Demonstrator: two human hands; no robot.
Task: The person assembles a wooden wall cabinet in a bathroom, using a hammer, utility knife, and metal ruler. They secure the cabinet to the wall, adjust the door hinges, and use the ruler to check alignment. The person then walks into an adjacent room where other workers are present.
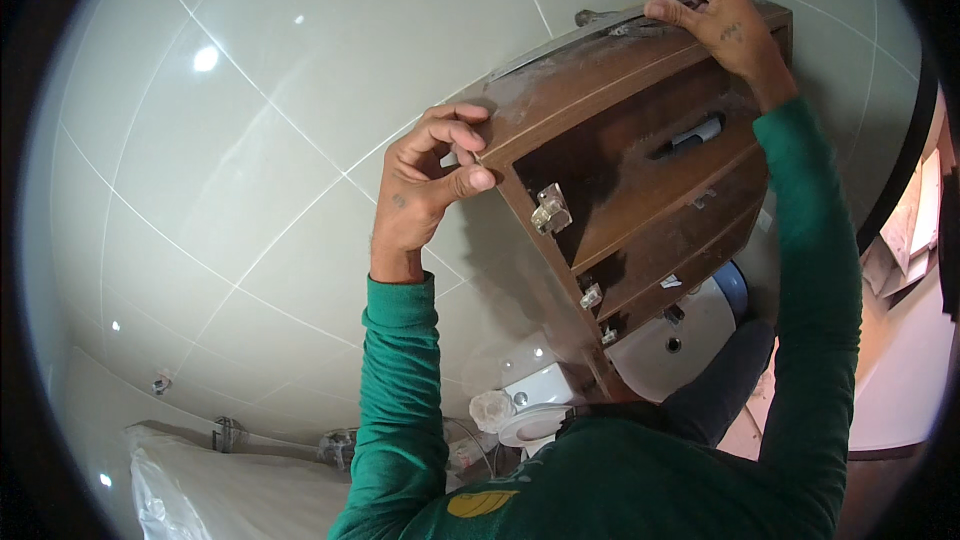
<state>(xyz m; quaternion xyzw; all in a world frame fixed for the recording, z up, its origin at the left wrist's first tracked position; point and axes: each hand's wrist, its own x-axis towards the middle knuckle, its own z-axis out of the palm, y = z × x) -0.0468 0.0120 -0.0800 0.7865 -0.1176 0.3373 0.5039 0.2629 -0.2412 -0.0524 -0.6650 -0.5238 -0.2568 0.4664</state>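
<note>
A brown wooden wall cabinet hangs open-fronted on the tiled wall, its top dusty. At its upper left front corner, my left hand is closed, thumb and fingers on either side of the corner. My right hand rests over the top near the right end. Its fingers are curled against the thumb, and what they pinch, if anything, is hidden. A thin pale strip runs along the back of the cabinet top. Metal hinges stick out from the left side panel. On a shelf lies a dark and grey tool-like object.
Below the cabinet are a white sink and a white toilet. Plastic wrapping covers a large pale object at lower left. Pipe fittings protrude from the wall. At right, a dark-framed opening shows stacked boards beyond.
</note>
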